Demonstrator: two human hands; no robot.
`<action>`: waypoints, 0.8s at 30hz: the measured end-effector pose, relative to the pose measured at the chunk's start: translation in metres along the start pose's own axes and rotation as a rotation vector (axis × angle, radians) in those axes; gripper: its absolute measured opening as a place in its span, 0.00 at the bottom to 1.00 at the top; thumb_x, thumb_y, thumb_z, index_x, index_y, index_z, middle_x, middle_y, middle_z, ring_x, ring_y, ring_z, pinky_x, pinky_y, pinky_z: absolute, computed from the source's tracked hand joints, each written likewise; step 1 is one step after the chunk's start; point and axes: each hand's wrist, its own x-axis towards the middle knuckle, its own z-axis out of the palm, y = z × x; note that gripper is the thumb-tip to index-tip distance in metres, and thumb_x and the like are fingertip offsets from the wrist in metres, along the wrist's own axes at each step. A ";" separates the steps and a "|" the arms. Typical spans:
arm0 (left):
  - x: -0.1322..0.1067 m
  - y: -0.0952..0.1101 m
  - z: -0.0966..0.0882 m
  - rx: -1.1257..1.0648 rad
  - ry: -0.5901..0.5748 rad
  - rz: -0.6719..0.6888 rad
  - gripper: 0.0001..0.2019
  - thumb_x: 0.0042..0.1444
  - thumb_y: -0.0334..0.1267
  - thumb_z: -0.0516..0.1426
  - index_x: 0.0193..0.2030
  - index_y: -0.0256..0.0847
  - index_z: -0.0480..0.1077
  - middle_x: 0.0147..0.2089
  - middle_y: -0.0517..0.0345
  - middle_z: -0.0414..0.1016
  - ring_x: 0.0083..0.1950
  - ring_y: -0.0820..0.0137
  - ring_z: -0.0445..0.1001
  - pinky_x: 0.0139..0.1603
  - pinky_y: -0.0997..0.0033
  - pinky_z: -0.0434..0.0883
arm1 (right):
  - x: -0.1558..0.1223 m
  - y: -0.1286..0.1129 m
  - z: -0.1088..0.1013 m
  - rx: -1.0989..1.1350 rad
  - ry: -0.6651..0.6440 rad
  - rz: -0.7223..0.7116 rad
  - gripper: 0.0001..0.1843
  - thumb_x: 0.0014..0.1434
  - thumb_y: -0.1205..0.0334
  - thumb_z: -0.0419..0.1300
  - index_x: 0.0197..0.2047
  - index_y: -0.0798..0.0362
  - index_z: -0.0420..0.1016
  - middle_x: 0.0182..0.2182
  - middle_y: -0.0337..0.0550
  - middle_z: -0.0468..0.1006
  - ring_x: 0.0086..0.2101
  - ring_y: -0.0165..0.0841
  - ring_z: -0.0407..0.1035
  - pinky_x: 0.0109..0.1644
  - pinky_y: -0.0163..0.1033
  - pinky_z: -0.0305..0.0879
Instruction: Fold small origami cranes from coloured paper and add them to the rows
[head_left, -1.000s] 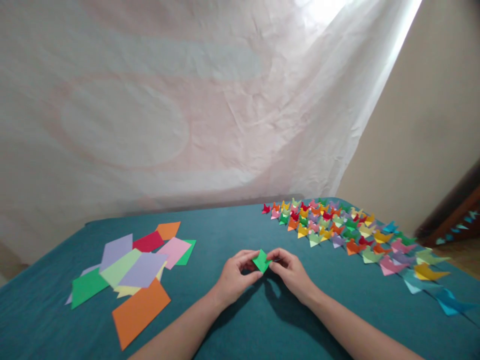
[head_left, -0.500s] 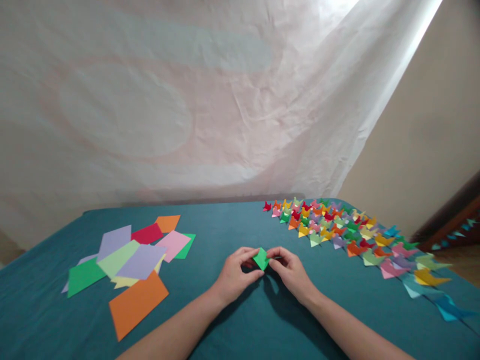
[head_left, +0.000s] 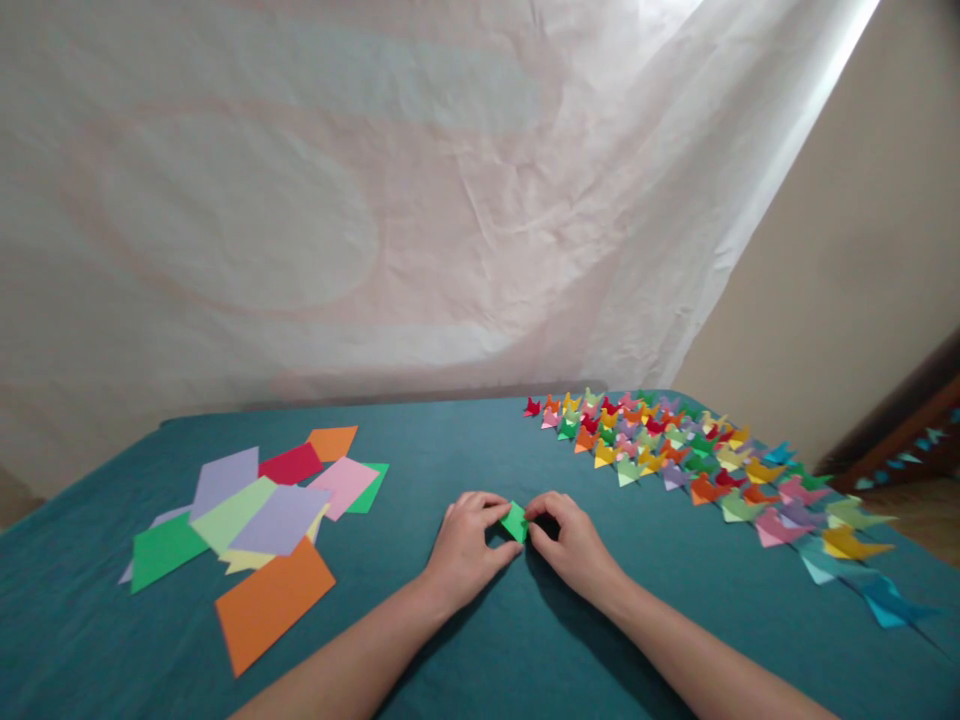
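Note:
Between my two hands is a small piece of folded green paper (head_left: 514, 521), held just over the teal tablecloth near the middle. My left hand (head_left: 469, 543) pinches its left side, with the thumb at the lower corner and the fingers at the upper edge. From the other side, my right hand (head_left: 570, 543) grips the right edge between thumb and bent fingers. The fingertips hide part of the folds on that right side.
Loose coloured paper sheets (head_left: 281, 520) overlap on the left, an orange sheet (head_left: 276, 606) nearest me. Rows of small folded paper figures (head_left: 675, 450) stand on the right of the teal tablecloth (head_left: 442, 450). A pale sheet of fabric (head_left: 420, 230) hangs behind the table.
The green paper has shifted slightly left and turned a little in my fingers. My right hand has moved left along with it. The whole view has tilted slightly.

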 end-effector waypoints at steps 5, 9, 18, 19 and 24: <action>-0.001 0.002 0.000 0.047 -0.013 0.019 0.14 0.48 0.39 0.62 0.43 0.47 0.73 0.46 0.58 0.73 0.49 0.63 0.66 0.49 0.63 0.62 | 0.001 -0.002 -0.001 -0.015 -0.010 -0.008 0.08 0.49 0.72 0.55 0.32 0.52 0.72 0.31 0.41 0.73 0.36 0.35 0.66 0.42 0.39 0.61; -0.003 0.005 -0.002 0.068 -0.003 0.020 0.14 0.50 0.43 0.61 0.45 0.47 0.73 0.45 0.57 0.73 0.48 0.62 0.67 0.48 0.63 0.62 | 0.002 -0.004 -0.003 -0.017 -0.013 0.002 0.07 0.51 0.71 0.55 0.32 0.52 0.72 0.30 0.41 0.73 0.35 0.35 0.66 0.41 0.39 0.61; -0.003 0.007 -0.004 0.085 0.003 0.015 0.13 0.53 0.42 0.58 0.46 0.48 0.72 0.45 0.58 0.74 0.48 0.63 0.67 0.48 0.63 0.61 | 0.002 -0.004 -0.002 -0.009 -0.004 0.041 0.05 0.53 0.68 0.55 0.32 0.53 0.72 0.29 0.41 0.73 0.34 0.34 0.66 0.39 0.38 0.61; -0.003 0.007 -0.004 0.085 0.001 0.011 0.13 0.53 0.41 0.58 0.47 0.47 0.72 0.45 0.58 0.74 0.48 0.63 0.67 0.48 0.63 0.61 | 0.002 -0.004 -0.002 -0.007 -0.002 0.045 0.05 0.53 0.68 0.55 0.32 0.53 0.72 0.29 0.41 0.73 0.33 0.34 0.66 0.38 0.38 0.61; -0.002 0.006 -0.001 0.086 0.008 0.001 0.16 0.51 0.38 0.59 0.48 0.47 0.71 0.45 0.57 0.73 0.48 0.63 0.67 0.48 0.63 0.62 | 0.001 -0.005 -0.002 0.017 -0.004 0.059 0.06 0.55 0.67 0.54 0.33 0.53 0.72 0.30 0.41 0.73 0.33 0.35 0.66 0.38 0.39 0.61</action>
